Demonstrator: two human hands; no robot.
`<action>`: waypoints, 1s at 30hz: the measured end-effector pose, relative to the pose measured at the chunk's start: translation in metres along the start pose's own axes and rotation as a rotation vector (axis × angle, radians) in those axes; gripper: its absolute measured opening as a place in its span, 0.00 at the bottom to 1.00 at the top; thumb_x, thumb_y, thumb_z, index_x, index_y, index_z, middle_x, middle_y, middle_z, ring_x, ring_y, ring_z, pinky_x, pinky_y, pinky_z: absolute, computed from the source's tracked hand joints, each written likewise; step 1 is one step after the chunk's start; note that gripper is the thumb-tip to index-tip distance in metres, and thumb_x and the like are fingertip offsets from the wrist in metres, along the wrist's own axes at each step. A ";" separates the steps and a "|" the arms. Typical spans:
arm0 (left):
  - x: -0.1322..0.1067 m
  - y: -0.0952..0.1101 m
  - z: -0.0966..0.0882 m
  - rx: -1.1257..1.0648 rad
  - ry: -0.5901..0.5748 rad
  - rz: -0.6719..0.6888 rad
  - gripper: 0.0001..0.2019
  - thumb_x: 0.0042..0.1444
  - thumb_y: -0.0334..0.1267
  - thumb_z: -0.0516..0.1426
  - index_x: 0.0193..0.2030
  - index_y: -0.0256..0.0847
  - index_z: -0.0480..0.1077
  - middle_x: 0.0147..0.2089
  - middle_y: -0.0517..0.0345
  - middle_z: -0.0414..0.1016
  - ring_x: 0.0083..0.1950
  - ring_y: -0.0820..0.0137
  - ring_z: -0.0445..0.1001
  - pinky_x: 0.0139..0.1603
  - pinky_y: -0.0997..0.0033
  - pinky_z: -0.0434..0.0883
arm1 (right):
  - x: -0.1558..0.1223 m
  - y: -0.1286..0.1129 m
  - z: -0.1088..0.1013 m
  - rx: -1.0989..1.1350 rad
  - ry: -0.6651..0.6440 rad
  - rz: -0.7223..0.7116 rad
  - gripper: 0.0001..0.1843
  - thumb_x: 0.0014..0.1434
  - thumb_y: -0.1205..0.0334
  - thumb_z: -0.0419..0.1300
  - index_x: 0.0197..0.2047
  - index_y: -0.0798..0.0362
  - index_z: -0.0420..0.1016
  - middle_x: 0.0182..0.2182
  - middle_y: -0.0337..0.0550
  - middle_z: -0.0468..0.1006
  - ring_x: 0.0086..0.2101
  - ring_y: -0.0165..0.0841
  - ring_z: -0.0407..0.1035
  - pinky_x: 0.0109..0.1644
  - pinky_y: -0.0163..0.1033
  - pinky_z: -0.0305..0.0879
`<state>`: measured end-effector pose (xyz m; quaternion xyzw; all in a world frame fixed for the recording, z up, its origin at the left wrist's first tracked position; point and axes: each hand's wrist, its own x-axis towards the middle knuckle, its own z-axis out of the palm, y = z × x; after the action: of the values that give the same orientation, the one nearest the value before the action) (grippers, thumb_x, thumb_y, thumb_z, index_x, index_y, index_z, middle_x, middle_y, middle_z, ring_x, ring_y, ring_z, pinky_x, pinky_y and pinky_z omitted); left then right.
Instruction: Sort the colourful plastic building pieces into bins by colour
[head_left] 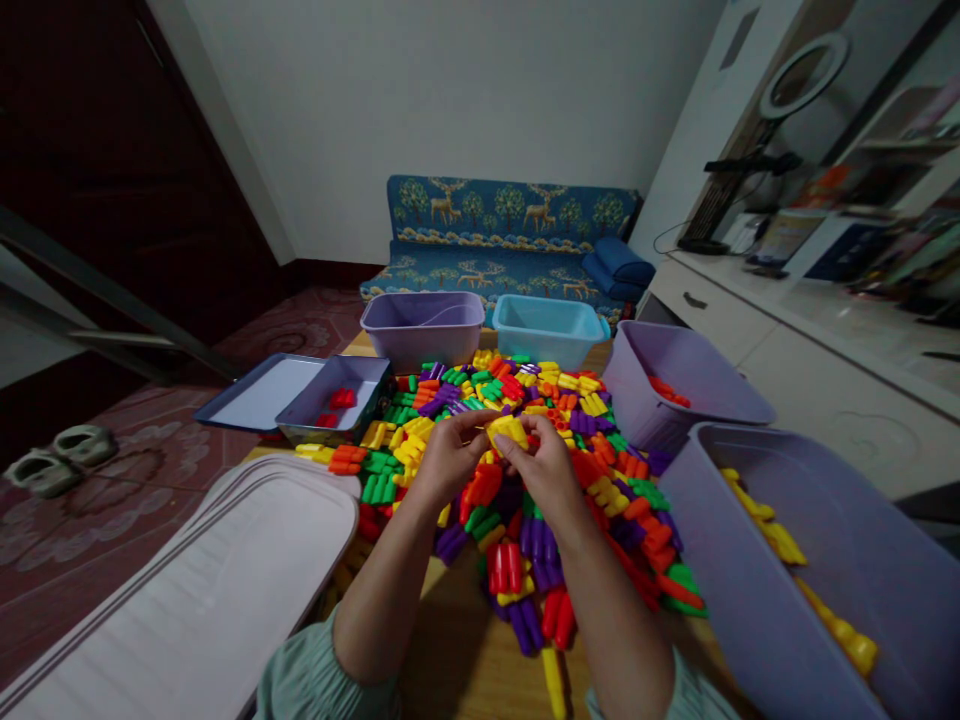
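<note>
Both my hands meet over a heap of coloured plastic building pieces (525, 440) on a wooden table (465, 650). A yellow piece (508, 430) sits between them, pinched by the fingers of my left hand (448, 462) and my right hand (541, 470). Red, purple, green and orange pieces lie right under my wrists. A purple bin (862, 540) at my right holds several yellow pieces (780, 540).
Another purple bin (697, 360) with orange pieces stands at right. At the far edge are a purple tub (390, 322) and a blue tub (504, 318). A metal tin (304, 412) holds red pieces. A white lid (225, 580) lies at left. Sofa behind, slippers on the floor.
</note>
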<state>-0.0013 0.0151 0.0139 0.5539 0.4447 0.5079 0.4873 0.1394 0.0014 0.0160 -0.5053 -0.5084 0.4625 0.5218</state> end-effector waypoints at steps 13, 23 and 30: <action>0.001 0.002 -0.004 0.152 0.080 0.073 0.16 0.46 0.33 0.60 0.43 0.35 0.78 0.32 0.54 0.79 0.28 0.72 0.73 0.28 0.75 0.70 | -0.002 -0.004 0.001 0.066 -0.099 0.053 0.25 0.50 0.47 0.65 0.47 0.53 0.72 0.31 0.40 0.78 0.23 0.31 0.71 0.24 0.35 0.68; 0.000 0.003 -0.008 0.147 0.111 0.090 0.14 0.49 0.38 0.62 0.43 0.35 0.78 0.30 0.55 0.78 0.28 0.73 0.72 0.30 0.75 0.70 | -0.002 -0.003 0.000 0.135 -0.133 0.060 0.28 0.51 0.44 0.64 0.49 0.54 0.71 0.27 0.38 0.78 0.24 0.33 0.72 0.26 0.36 0.69; 0.001 0.005 -0.010 0.101 0.128 0.071 0.16 0.47 0.38 0.63 0.43 0.35 0.78 0.32 0.53 0.79 0.30 0.71 0.74 0.31 0.74 0.72 | -0.003 -0.003 0.002 0.101 -0.134 0.070 0.31 0.50 0.43 0.65 0.52 0.54 0.72 0.35 0.42 0.80 0.26 0.34 0.75 0.27 0.37 0.69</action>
<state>-0.0107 0.0164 0.0191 0.5594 0.4800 0.5363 0.4111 0.1372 -0.0016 0.0190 -0.4636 -0.5002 0.5385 0.4948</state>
